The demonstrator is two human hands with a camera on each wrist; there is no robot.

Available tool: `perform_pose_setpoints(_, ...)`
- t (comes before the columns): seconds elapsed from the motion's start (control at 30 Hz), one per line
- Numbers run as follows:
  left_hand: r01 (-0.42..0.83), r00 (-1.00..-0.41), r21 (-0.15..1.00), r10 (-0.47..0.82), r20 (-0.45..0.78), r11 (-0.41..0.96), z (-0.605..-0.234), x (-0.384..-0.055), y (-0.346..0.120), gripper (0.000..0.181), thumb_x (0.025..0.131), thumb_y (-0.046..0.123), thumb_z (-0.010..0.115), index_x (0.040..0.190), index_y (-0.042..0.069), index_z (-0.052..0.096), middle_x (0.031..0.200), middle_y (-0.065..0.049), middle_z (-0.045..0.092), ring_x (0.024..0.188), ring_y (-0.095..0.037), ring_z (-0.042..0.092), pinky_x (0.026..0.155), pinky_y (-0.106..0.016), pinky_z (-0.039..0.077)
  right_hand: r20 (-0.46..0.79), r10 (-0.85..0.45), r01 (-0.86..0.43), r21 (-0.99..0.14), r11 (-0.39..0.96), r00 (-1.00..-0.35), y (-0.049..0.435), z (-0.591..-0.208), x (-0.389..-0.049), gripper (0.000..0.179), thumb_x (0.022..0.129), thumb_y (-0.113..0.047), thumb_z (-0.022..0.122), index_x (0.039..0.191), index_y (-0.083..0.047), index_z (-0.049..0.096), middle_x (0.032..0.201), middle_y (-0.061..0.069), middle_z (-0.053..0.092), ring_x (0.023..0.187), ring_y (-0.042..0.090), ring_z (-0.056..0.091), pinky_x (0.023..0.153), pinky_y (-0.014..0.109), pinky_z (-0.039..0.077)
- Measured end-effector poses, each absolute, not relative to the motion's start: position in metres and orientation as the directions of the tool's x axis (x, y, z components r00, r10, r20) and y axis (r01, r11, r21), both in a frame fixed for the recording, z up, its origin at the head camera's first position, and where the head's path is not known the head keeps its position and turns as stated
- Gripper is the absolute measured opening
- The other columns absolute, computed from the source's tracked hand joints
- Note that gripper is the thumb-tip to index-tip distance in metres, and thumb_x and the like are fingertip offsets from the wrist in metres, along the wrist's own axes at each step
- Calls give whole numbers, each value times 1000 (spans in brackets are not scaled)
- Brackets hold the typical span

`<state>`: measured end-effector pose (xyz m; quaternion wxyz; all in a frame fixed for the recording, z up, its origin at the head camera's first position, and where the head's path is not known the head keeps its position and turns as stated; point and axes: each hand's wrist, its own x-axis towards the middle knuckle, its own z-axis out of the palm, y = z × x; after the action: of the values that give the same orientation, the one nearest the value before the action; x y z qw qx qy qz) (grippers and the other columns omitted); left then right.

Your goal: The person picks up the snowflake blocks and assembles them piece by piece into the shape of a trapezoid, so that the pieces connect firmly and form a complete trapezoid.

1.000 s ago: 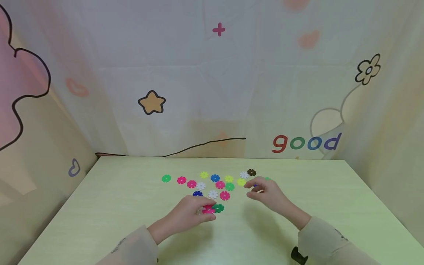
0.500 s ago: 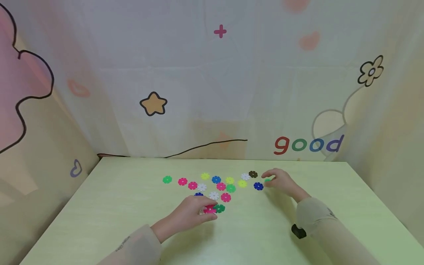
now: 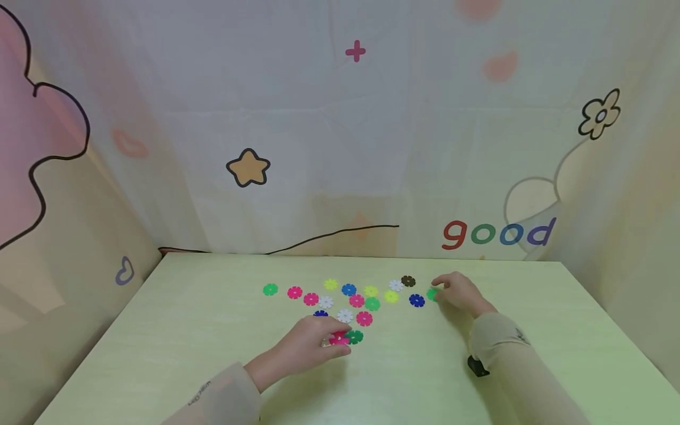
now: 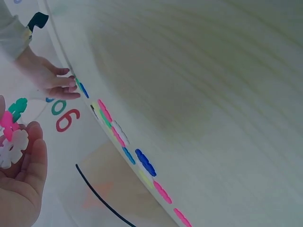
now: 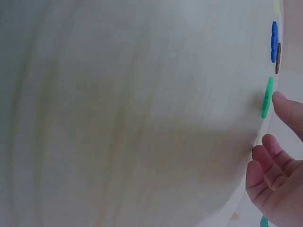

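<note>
**Your right hand (image 3: 462, 293) at the green disc (image 3: 432, 294), your left hand (image 3: 304, 345) on three joined pieces (image 4: 8, 125)**

At a pale tabletop (image 3: 414, 378), you hold the three joined pieces, one white, one pink and one dark green, in your left hand above the near side of a scatter of slotted discs. The left fingers curl round the white piece; the dark green one juts out at the far end of the row.

Your right arm stretches to the right end of the scatter. There, the right fingers are bent and spread a little apart, gripping nothing, while the green disc lies flat on the tabletop just beside a fingertip. Whether the two touch, you cannot tell from these views.

Next to it sits a dark blue disc (image 3: 417, 300), with a brown disc (image 3: 408, 281) farther back, right beside a white disc (image 3: 395, 285). More pink, yellow, white, blue and green discs spread leftward, as far as a lone light green disc (image 3: 270, 289) at the left end. Another dark blue disc (image 3: 320, 313) shows partly behind your left hand.

A black object (image 3: 477, 366) shows at your right sleeve (image 3: 502, 336). Behind the tabletop hangs a cloth (image 3: 297, 118) printed with an orange star (image 3: 248, 168) and the word "good" (image 3: 499, 234).
</note>
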<state>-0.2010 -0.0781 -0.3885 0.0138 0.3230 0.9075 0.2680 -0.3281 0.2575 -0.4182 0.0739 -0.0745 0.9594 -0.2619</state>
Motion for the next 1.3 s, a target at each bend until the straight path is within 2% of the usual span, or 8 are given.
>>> perform_pose_setpoints(0.13,582,-789,494,596,149,646,-389,-201,-78,38,80,32,64,113,13,61,107,2,64,97,-11,59,78,-20,47,-122,-170,-86,-506,858,-978,261,-420,-328,32,78,-13,63,108,-2,61,106,21,56,88,28,50,80,45,42)
perform_pose_setpoints(0.47,580,-789,491,598,141,650,-389,-201,-76,38,79,33,64,112,14,61,106,3,65,96,-10,59,77,-19,47,-146,-150,-53,-521,852,-978,260,-420,-327,25,78,-12,64,102,-3,61,102,18,55,88,27,48,78,42,42)
perform_pose_setpoints(0.67,585,-787,493,598,152,644,-389,-200,-76,37,80,32,64,112,14,61,106,3,64,96,-10,59,77,-19,47,-134,-136,-36,-569,822,-982,259,-420,-326,19,77,-8,64,92,-3,52,88,12,51,79,23,45,68,32,38)
perform_pose_setpoints(0.83,587,-785,498,599,158,639,-390,-199,-77,37,80,32,63,112,14,61,106,2,64,96,-11,59,77,-19,47,-111,-175,-75,-596,799,-978,255,-417,-320,13,79,-1,60,86,-5,49,86,9,49,79,22,44,66,28,38)
perform_pose_setpoints(1.0,578,-791,500,594,149,645,-389,-199,-76,37,80,33,63,112,14,61,106,2,64,95,-10,59,76,-19,47,-55,-249,-154,-655,740,-967,249,-407,-310,11,79,3,58,85,-2,51,83,8,50,77,20,45,64,26,43)
perform_pose_setpoints(1.3,586,-787,501,593,168,637,-388,-200,-76,37,80,31,63,112,14,61,105,2,65,95,-10,59,76,-19,47,-12,-382,-214,-812,543,-924,228,-387,-283,13,81,-2,58,91,3,53,81,10,51,70,19,54,65,36,50)
